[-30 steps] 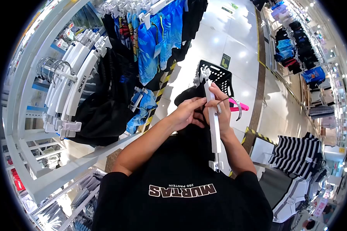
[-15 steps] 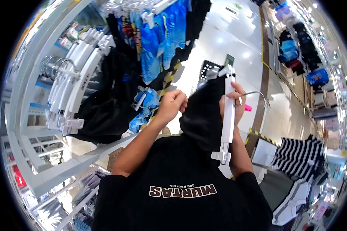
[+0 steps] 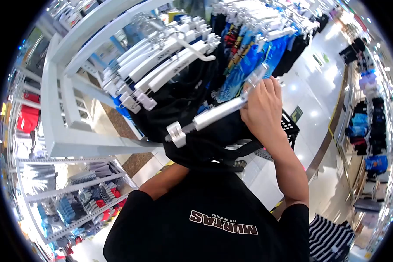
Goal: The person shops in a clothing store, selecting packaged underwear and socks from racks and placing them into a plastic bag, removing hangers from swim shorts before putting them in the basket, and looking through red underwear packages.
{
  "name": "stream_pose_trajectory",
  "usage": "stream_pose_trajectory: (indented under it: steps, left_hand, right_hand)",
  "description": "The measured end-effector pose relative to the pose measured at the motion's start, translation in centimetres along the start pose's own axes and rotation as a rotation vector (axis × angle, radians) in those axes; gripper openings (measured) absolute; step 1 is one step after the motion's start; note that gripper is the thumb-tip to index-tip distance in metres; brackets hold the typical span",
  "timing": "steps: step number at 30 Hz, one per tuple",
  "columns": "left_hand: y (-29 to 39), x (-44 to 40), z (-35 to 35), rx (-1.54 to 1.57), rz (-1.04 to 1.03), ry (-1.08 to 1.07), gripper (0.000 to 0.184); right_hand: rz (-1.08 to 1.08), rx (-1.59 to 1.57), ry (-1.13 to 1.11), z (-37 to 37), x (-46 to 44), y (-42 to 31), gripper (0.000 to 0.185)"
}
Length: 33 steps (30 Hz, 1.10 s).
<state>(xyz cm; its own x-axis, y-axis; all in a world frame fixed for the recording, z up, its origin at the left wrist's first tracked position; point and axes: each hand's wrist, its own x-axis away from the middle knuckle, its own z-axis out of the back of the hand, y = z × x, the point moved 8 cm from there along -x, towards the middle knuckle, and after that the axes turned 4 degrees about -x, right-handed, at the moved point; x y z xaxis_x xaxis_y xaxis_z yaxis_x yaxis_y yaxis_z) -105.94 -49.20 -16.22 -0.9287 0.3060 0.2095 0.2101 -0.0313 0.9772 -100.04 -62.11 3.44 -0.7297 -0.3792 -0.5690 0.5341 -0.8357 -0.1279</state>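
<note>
Right hand [image 3: 265, 107] closed around one end of a white hanger [image 3: 220, 112], black garment [image 3: 214, 139] hanging from it.
The hanger slants down and leftward from those curled fingers, its near clip at the lower left; the left hand is hidden behind the cloth, so I cannot tell how its fingers stand. Left of the gripping fingers sits a row of racked hangers [image 3: 172, 72], with the white frame's edge [image 3: 87, 146] farther left; patterned blue shorts [image 3: 244, 72] hang just beyond the fingertips. Rightward, past a black basket [image 3: 288, 124] near the wrist, the tiled aisle [image 3: 318, 94] gives room sideways.
</note>
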Motion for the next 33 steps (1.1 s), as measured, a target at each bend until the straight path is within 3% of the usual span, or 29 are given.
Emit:
stream_pose_trajectory:
  steps: [5,10,11,15,16,20,22,23,24,25,26,28,31,33]
  left_hand:
    - [-1.5,1.5,4.8,-0.011,-0.003,0.192,0.029]
    - [-7.6,2.5,7.0,-0.056,0.087,0.289,0.028]
    - [-9.5,2.7,7.3,-0.071,0.115,0.303,0.027]
    - [-19.3,3.5,8.8,-0.161,0.252,0.327,0.027]
    - [-22.5,4.2,9.5,-0.196,0.307,0.339,0.026]
    - [-36.5,9.0,13.8,-0.332,0.576,0.385,0.026]
    - [-42.1,12.4,16.3,-0.433,0.697,0.332,0.025]
    - [-43.5,13.3,17.0,-0.639,0.662,0.155,0.025]
    - [-40.7,14.2,15.1,-1.349,0.056,-0.205,0.026]
    - [-42.9,16.3,16.0,-1.475,0.243,-0.411,0.028]
    - [-47.2,18.7,18.6,-1.432,0.441,-0.33,0.027]
    - [-44.1,19.5,20.2,-1.202,0.677,0.025,0.021]
    - [-43.4,17.3,18.6,-0.972,0.542,-0.133,0.022]
    - [-42.0,16.0,18.4,-0.684,0.594,0.134,0.032]
  right_hand:
    - [0.049,-0.096,-0.056,-2.8,-5.3,-2.3,0.027]
    - [0.138,-0.066,-0.017,-5.6,-7.2,-5.3,0.019]
    - [0.095,-0.06,-0.152,-7.4,-7.2,-5.5,0.019]
    - [0.09,-0.083,0.06,-8.1,-7.6,-5.8,0.024]
    - [0.065,-0.216,-0.048,-9.1,-7.5,-5.4,0.052]
    - [0.056,-0.39,0.106,-7.2,-5.8,-4.4,0.047]
    - [0.026,-0.439,0.112,-5.8,-4.5,-3.4,0.049]
    - [-0.005,-0.47,0.171,-5.1,-4.0,-2.1,0.055]
    - [-0.025,-0.499,0.245,-4.1,-3.6,-0.7,0.051]
    - [-0.055,-0.478,0.265,-4.0,-3.2,1.2,0.048]
    - [-0.082,-0.457,0.286,-4.0,-2.9,3.5,0.045]
    - [-0.335,-0.522,0.264,-4.5,-2.5,9.4,0.041]
    - [-0.678,-0.92,0.31,-8.3,-2.2,20.3,0.045]
    - [-0.825,-0.995,0.357,-9.2,-3.1,24.8,0.05]
